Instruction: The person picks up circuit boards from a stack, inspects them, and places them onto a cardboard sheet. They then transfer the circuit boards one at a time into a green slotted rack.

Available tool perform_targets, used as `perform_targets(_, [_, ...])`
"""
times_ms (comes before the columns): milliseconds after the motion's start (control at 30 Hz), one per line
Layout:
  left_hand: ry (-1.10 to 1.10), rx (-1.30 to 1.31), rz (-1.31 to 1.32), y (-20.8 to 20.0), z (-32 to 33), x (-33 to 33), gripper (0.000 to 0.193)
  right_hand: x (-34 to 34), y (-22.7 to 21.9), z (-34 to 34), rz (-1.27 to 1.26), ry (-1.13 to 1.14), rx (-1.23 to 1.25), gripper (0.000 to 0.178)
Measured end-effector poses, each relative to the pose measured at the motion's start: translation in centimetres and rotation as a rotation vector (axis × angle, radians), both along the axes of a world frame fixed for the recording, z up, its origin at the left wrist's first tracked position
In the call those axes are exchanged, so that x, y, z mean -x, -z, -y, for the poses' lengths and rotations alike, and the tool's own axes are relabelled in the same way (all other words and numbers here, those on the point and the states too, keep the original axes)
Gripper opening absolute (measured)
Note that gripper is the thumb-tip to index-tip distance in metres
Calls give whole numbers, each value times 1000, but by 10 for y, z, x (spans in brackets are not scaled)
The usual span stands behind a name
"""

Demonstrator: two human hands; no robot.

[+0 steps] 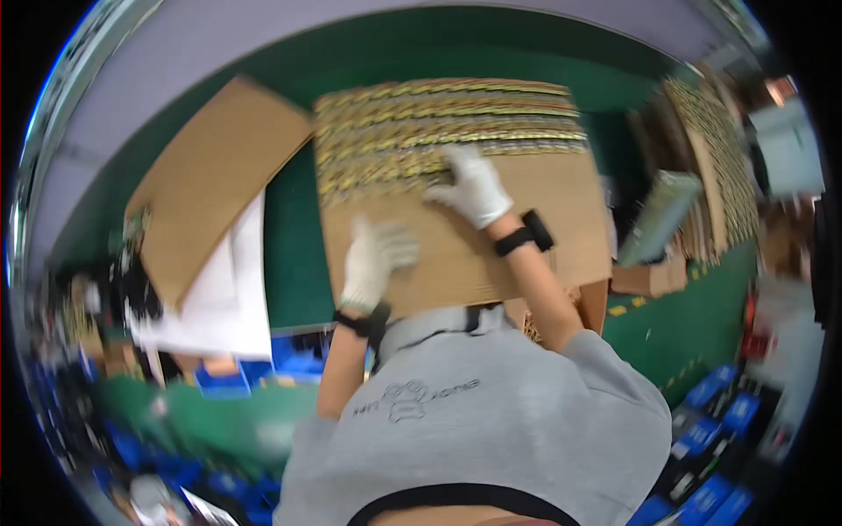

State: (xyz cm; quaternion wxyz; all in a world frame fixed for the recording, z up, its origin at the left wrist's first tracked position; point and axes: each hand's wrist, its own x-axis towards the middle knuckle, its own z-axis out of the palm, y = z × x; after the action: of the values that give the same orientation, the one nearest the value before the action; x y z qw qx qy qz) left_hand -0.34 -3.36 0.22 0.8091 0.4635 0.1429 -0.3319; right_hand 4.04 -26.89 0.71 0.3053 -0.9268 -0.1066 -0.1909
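A green table [294, 237] fills the middle of the view, blurred by head movement. On it, just in front of the person, lies a large brown cardboard sheet [491, 245]; its far half is covered with rows of small yellow-green pieces [438, 131], too blurred to identify. To the left, a second brown cardboard sheet [210, 184] lies tilted, overlapping a white sheet [232, 298] beneath its near edge. At the far right, more cardboard carrying similar rows [710, 149] leans in a stack, and blue bins [710, 438] sit low at the near right.

Both hands wear white gloves and dark wristbands. The right hand [474, 186] rests on the near edge of the rows, fingers spread flat, clasping nothing visible. The left hand [373, 259] lies on the bare cardboard nearer the body, fingers curled loosely; whether it pinches anything cannot be told through the blur.

To do this step well, the right palm should press evenly across the rows so none slide or lift, while the left hand steadies the bare near part of the sheet against the table. Moving slowly along one row at a time looks wise, since the pieces are small and closely packed. The main risk appears to be the glove dragging loose pieces out of line.
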Motion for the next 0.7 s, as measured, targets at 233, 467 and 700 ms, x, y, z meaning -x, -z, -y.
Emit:
perform_targets(233, [-57,-28,-106,3,-7,-3,89,32,-25,40,124,240,-117,67])
perform_targets(467, [-33,64,-153,7,-5,-8,80,139,-95,203,363,854,203,44])
perform_targets(700, [-197,-425,-71,-16,30,-1,62,214,-136,442,-188,1526,399,66])
